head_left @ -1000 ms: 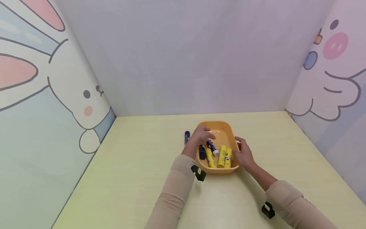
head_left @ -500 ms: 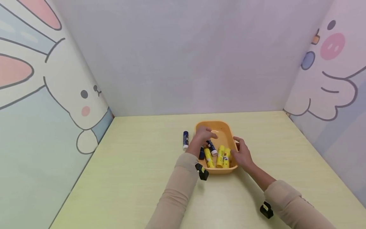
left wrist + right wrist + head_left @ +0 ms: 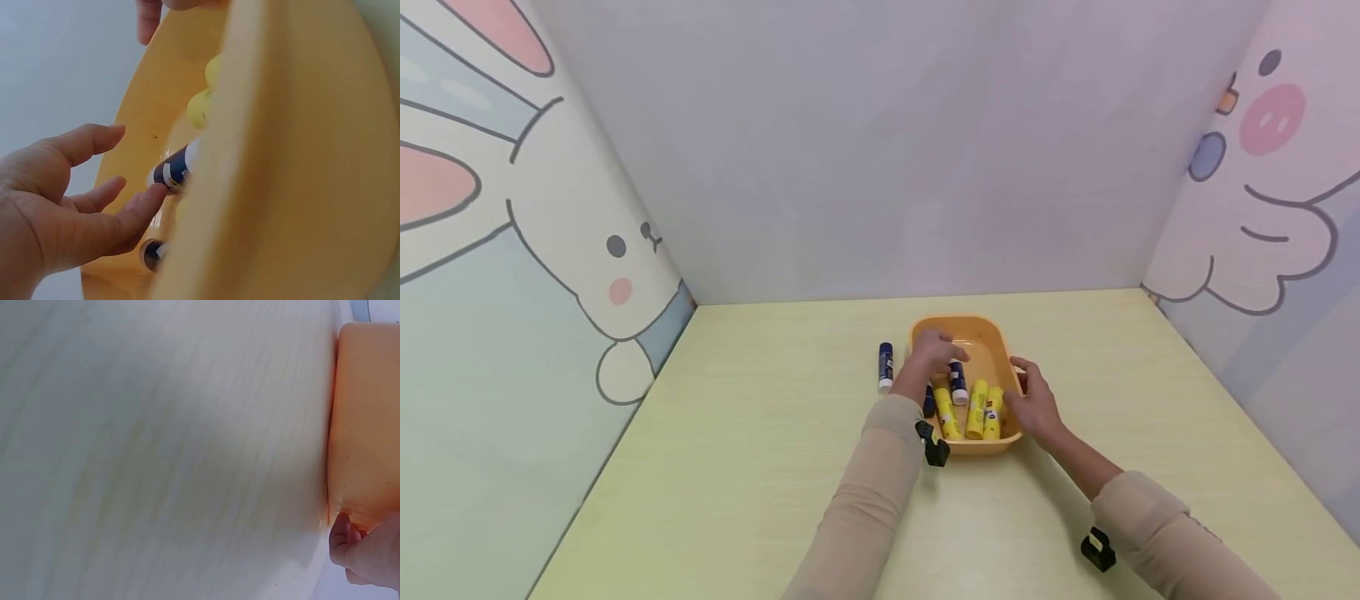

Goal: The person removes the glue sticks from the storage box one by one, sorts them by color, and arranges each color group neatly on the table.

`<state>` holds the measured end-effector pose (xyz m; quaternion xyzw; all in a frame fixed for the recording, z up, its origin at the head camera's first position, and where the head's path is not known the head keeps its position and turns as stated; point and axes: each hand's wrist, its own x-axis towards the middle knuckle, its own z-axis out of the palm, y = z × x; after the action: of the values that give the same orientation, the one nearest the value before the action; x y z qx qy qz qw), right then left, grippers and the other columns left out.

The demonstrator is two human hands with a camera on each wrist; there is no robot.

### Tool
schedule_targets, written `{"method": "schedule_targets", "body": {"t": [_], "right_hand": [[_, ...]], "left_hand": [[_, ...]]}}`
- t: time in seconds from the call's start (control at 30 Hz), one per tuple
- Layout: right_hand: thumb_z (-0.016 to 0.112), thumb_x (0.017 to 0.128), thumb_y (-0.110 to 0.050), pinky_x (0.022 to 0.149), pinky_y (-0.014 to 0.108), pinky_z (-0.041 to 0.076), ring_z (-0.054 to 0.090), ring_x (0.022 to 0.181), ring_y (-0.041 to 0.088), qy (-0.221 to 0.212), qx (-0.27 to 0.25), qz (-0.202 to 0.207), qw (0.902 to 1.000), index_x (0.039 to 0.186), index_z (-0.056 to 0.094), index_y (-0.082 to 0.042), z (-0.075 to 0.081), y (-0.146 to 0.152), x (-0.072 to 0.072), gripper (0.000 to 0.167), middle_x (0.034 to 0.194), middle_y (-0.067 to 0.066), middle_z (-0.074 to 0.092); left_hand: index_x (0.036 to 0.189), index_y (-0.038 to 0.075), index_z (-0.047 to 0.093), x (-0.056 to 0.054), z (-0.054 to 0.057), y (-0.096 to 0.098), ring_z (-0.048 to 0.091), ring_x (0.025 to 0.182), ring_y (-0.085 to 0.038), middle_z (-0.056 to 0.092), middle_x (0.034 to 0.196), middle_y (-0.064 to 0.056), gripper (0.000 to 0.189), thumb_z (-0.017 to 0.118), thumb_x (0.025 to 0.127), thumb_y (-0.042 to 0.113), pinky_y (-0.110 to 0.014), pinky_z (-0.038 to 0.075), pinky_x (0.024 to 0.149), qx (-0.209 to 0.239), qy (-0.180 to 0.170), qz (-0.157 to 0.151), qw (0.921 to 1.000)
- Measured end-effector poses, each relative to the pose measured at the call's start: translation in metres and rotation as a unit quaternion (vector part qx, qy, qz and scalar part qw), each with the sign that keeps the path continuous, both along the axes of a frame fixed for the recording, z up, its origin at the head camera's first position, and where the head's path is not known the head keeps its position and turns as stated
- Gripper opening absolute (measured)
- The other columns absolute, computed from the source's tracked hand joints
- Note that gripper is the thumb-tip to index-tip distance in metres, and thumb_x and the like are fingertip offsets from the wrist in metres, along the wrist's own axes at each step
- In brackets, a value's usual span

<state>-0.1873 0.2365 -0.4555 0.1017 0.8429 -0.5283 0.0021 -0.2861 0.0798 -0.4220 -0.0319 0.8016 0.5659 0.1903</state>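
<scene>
An orange-yellow plastic basket holds blue and yellow glue sticks. My left hand reaches in over its left side. In the left wrist view, a fingertip of the left hand touches a blue glue stick with a white end; the thumb and other fingers are spread. Another blue glue stick lies partly hidden under the left wrist. Three yellow glue sticks lie at the near end. My right hand grips the basket's right rim, thumb on the inside and fingers outside.
One more blue glue stick lies on the pale yellow table, left of the basket. A grey wall rises behind the table, with cartoon-printed walls at both sides.
The blue glue stick by my left fingers has turned from slanted to nearly in line with the basket's length. My right hand keeps its hold on the rim. The head view has shifted slightly.
</scene>
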Motion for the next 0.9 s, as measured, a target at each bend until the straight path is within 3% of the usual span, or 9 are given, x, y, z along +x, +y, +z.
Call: {"method": "schedule_targets", "body": {"t": [0.2,0.3,0.43,0.63,0.73,0.9], "right_hand": [[0.043,0.090,0.002,0.095,0.053,0.038,0.040,0.118,0.040,0.009,0.005,0.005,0.9999,0.145,0.019,-0.003,-0.001,0.000,-0.001,0.061,0.133,0.029,0.036],[0.043,0.090,0.001,0.094,0.053,0.039,0.040,0.118,0.040,0.007,0.003,0.004,1.0000,0.145,0.018,-0.004,-0.001,0.000,-0.001,0.061,0.133,0.029,0.036],[0.044,0.090,0.001,0.093,0.052,0.040,0.041,0.117,0.039,-0.001,0.000,0.003,1.0000,0.146,0.018,-0.005,-0.001,-0.001,-0.001,0.061,0.133,0.028,0.036],[0.044,0.090,0.001,0.093,0.051,0.041,0.042,0.116,0.038,0.000,0.001,0.000,1.0000,0.145,0.019,-0.005,0.000,-0.001,0.000,0.061,0.133,0.027,0.037],[0.044,0.089,0.001,0.093,0.051,0.041,0.042,0.116,0.038,0.004,0.002,-0.001,1.0000,0.145,0.020,-0.005,0.001,-0.001,0.000,0.061,0.132,0.027,0.038],[0.044,0.089,0.001,0.093,0.052,0.041,0.043,0.115,0.038,0.010,0.009,0.001,0.9999,0.145,0.020,-0.004,0.001,-0.001,0.001,0.061,0.131,0.028,0.039]], "left_hand": [[0.121,-0.001,0.055,-0.004,0.000,-0.001,0.060,0.092,-0.029,0.054,0.114,-0.014,0.047,0.074,0.079,0.004,-0.037,0.050,0.082,0.017,-0.022,0.010,0.9996],[0.113,-0.002,0.059,-0.006,-0.001,0.001,0.060,0.091,-0.030,0.056,0.106,-0.012,0.037,0.073,0.079,0.003,-0.038,0.051,0.079,0.017,-0.028,0.010,0.9994],[0.102,-0.001,0.065,-0.009,-0.003,0.003,0.062,0.086,-0.027,0.059,0.094,-0.008,0.024,0.073,0.080,0.004,-0.037,0.053,0.074,-0.004,-0.034,-0.006,0.9994],[0.117,0.004,0.062,-0.010,-0.008,0.005,0.060,0.080,-0.023,0.059,0.091,-0.006,0.039,0.073,0.080,0.007,-0.035,0.054,0.069,-0.016,-0.047,-0.052,0.9974],[0.117,0.003,0.061,-0.009,-0.011,0.006,0.059,0.079,-0.023,0.060,0.091,-0.007,0.040,0.073,0.079,0.005,-0.035,0.054,0.070,-0.013,-0.057,-0.069,0.9958],[0.110,0.004,0.063,-0.007,-0.013,0.007,0.060,0.078,-0.022,0.061,0.088,-0.008,0.035,0.073,0.078,0.000,-0.035,0.054,0.071,-0.017,-0.080,-0.069,0.9943]]}}
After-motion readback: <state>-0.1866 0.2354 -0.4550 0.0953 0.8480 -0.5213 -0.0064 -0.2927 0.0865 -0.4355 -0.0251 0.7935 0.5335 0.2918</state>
